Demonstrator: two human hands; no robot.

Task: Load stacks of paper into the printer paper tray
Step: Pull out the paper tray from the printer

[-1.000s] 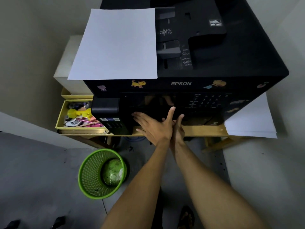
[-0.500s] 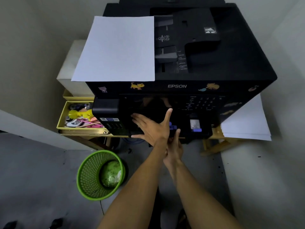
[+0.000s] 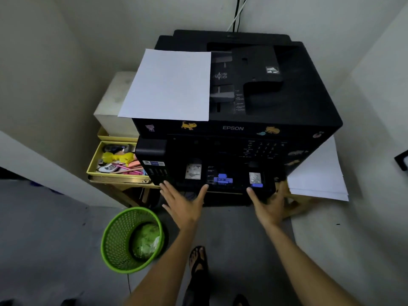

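A black Epson printer (image 3: pixel 298 96) stands on a low wooden stand. Its paper tray (image 3: pixel 229 195) is slid out at the bottom front, showing blue guides (image 3: pixel 223 180) and no paper inside. My left hand (image 3: pixel 183 204) lies spread and flat at the tray's front left corner. Around the front right corner is my right hand (image 3: pixel 268 204), thumb on top and fingers along the side. A white sheet (image 3: pixel 170 85) lies on the printer's lid at the left. A stack of white paper (image 3: pixel 318 175) sits on the stand to the printer's right.
A green mesh bin (image 3: pixel 123 239) stands on the floor at the lower left. A yellow tray (image 3: pixel 95 164) of stationery and a white box (image 3: pixel 114 102) sit left of the printer. My sandalled foot (image 3: pixel 198 259) is below the tray. Walls close in on both sides.
My hands were together at the printer's front. They have moved apart to the tray's two corners, and the tray has come out, exposing its blue guides. The view has pulled back.
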